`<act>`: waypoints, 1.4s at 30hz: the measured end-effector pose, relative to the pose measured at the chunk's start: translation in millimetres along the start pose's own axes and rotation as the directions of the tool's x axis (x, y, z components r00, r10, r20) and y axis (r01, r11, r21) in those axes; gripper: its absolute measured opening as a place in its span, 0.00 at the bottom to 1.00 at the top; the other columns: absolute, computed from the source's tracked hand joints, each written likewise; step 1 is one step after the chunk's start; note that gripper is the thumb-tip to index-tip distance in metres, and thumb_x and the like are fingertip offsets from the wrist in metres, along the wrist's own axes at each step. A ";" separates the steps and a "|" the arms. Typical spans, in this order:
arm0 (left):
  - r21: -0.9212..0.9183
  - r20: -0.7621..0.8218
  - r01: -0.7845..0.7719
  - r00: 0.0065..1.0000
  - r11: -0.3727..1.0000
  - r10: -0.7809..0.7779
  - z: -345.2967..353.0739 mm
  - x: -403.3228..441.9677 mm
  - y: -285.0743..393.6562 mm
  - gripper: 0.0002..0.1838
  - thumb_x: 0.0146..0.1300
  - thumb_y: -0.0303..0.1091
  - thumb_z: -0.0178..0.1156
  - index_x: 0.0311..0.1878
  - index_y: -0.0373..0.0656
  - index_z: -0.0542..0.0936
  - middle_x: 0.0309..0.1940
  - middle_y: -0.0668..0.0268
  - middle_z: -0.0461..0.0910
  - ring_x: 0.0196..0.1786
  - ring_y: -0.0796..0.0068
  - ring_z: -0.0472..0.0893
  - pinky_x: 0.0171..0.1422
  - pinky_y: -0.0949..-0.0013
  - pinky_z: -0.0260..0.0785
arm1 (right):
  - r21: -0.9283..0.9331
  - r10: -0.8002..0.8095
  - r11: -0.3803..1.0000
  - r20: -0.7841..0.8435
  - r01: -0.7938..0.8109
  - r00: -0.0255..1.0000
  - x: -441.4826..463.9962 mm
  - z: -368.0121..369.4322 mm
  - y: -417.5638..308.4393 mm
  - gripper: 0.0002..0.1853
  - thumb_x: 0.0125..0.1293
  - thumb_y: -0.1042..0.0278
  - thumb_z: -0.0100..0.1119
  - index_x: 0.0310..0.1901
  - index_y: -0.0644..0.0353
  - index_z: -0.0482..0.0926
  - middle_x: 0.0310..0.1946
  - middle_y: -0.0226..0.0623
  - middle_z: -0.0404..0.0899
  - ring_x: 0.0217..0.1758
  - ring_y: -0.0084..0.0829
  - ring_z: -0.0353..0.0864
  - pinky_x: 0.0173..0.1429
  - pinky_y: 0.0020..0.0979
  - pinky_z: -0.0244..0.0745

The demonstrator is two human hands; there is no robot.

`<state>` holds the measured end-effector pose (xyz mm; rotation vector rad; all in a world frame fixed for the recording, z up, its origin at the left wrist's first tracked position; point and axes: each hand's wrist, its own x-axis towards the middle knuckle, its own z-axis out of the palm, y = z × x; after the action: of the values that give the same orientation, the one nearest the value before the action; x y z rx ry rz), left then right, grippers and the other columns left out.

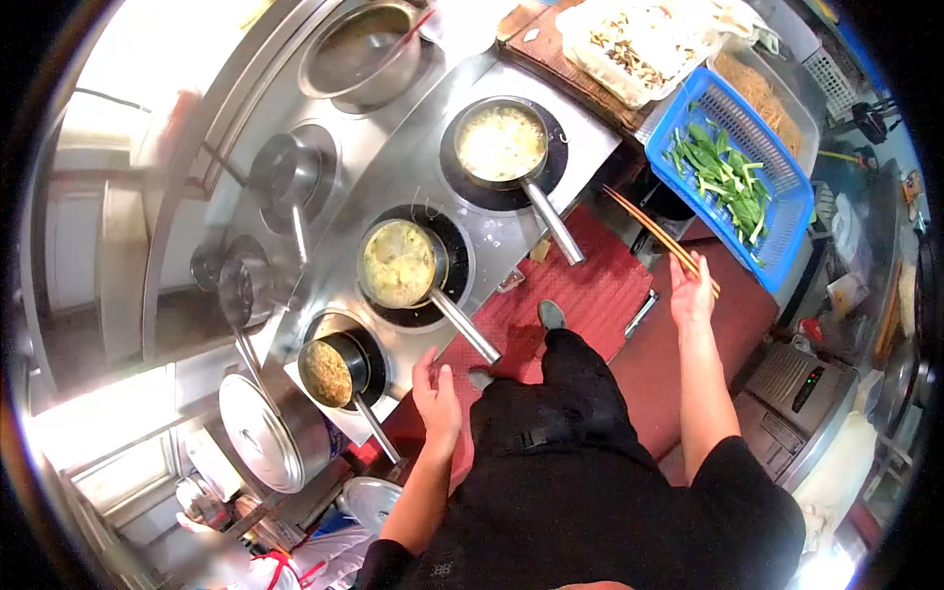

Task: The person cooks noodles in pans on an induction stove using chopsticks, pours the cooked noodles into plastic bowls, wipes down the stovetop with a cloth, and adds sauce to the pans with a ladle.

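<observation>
My right hand (693,290) grips a pair of long wooden chopsticks (647,224), which point up and left past the front of a blue basket (700,205) of leafy greens (728,177). My left hand (436,401) is empty, its fingers apart, in front of the stove near the long handle of the middle saucepan (465,326). Soupy food (398,261) with green bits fills that pan. The far saucepan (554,221) holds pale, bubbling contents, while the near saucepan (378,428) contains brownish food. All three pans sit on round burners.
A large wok or pot (344,84) with a ladle stands at the back. Beyond the basket are a tub of sliced mushrooms (639,44) and a tray of noodles (762,98). A tall lidded pot (258,433) stands at left. Another person (324,560) is partly visible lower left.
</observation>
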<state>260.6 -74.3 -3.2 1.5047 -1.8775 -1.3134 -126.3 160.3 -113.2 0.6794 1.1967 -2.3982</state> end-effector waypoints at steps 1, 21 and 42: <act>0.018 0.010 0.008 1.000 1.000 -0.008 10.8 6.3 -1.0 0.19 0.70 0.30 0.55 0.61 0.34 0.73 0.58 0.56 0.76 0.59 0.68 0.75 0.65 0.66 0.65 | -0.045 -0.015 0.999 -0.071 0.011 0.997 5.0 -19.6 0.6 0.17 0.73 0.56 0.55 0.52 0.62 0.76 0.49 0.45 0.79 0.52 0.43 0.82 0.56 0.35 0.81; -0.524 0.585 0.844 0.452 0.111 -0.673 93.4 83.5 -63.4 0.18 0.72 0.43 0.48 0.58 0.48 0.78 0.20 0.73 0.59 0.21 0.79 0.59 0.27 0.72 0.58 | -0.535 0.276 0.810 -0.016 -0.241 0.961 156.5 10.4 272.6 0.19 0.65 0.72 0.49 0.57 0.59 0.79 0.48 0.40 0.83 0.52 0.35 0.80 0.58 0.33 0.73; -0.536 0.639 0.839 0.472 0.088 -0.608 92.1 82.5 -58.7 0.22 0.75 0.46 0.46 0.65 0.47 0.74 0.22 0.72 0.59 0.23 0.79 0.59 0.30 0.73 0.56 | -0.987 0.353 0.159 0.058 0.001 0.934 214.4 54.1 247.8 0.23 0.68 0.59 0.44 0.50 0.70 0.81 0.54 0.59 0.78 0.59 0.47 0.79 0.57 0.40 0.75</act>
<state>192.6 -109.8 -116.6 1.7285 -0.0933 -2.4502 -184.4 -49.1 -364.4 -0.0171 1.9933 -0.9331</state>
